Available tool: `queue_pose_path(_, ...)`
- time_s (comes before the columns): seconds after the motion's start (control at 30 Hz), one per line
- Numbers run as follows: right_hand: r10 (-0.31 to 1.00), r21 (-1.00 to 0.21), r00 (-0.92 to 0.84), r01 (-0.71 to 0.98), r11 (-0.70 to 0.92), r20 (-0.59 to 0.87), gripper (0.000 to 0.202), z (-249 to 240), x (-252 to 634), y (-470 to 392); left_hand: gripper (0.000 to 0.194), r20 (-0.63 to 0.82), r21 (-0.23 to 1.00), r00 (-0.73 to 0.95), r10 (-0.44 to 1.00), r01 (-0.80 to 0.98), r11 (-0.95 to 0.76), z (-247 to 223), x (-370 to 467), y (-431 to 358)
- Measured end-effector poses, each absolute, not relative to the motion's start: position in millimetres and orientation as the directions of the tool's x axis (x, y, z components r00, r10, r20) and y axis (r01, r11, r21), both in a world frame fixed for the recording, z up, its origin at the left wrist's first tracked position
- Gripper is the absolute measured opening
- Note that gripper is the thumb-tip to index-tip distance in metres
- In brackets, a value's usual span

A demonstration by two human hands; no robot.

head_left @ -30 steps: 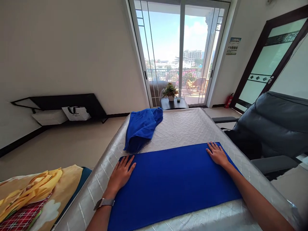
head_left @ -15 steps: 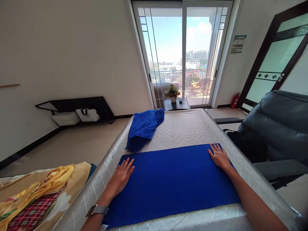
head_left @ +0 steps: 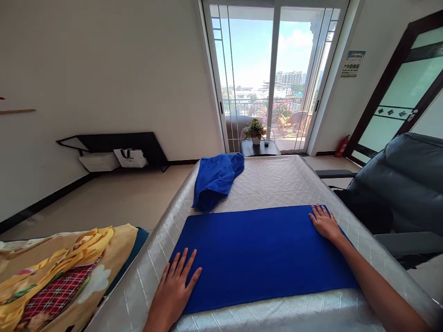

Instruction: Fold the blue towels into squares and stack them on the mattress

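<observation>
A blue towel (head_left: 258,253) lies spread flat across a pale quilted mattress (head_left: 273,177). My left hand (head_left: 176,286) rests palm down over its near left edge, fingers apart. At the far right corner my right hand (head_left: 325,222) lies flat on the cloth, fingers stretched out. Neither hand grips anything. Beyond the far left corner, a second blue towel (head_left: 218,180) sits crumpled on the mattress.
To the left, a lower surface holds yellow patterned bedding (head_left: 117,258) with a red plaid piece (head_left: 65,288). A dark armchair (head_left: 404,184) stands close on the right. Past the mattress are a small table with a potted plant (head_left: 255,131) and a sliding glass door (head_left: 273,69).
My left hand has slid from the towel's far left part toward its near left corner. The right hand stays at the far right corner. The view has shifted slightly.
</observation>
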State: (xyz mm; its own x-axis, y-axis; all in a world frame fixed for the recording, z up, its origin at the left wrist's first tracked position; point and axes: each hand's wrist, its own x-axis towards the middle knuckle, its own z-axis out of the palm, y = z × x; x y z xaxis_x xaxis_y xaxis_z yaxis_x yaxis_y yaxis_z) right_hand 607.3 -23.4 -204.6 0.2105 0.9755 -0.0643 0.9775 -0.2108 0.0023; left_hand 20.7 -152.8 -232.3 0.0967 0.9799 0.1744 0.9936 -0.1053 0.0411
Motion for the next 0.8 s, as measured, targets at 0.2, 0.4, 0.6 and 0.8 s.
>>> queue_pose_path(0.2,0.978,-0.218,-0.209,0.955,0.203,-0.003,0.067,-188,462,-101,0.066,0.236,0.027,0.2,0.951,0.977,-0.212,-243,11,-153)
queue_pose_path(0.4,0.925,-0.351,-0.377,0.874,0.337,-0.05,0.07,-194,386,-159,0.066,0.255,0.033,0.239,0.937,0.966,-0.255,-242,9,-152)
queue_pose_path(0.6,0.994,-0.246,-0.075,0.968,0.055,-0.075,0.072,-205,475,-161,0.066,0.237,0.056,0.218,0.947,0.97,-0.237,-243,6,-149)
queue_pose_path(0.8,0.933,-0.084,0.358,0.929,-0.36,-0.045,0.089,-234,604,-176,0.054,0.14,0.0,0.283,0.949,0.958,-0.286,-249,-7,-145)
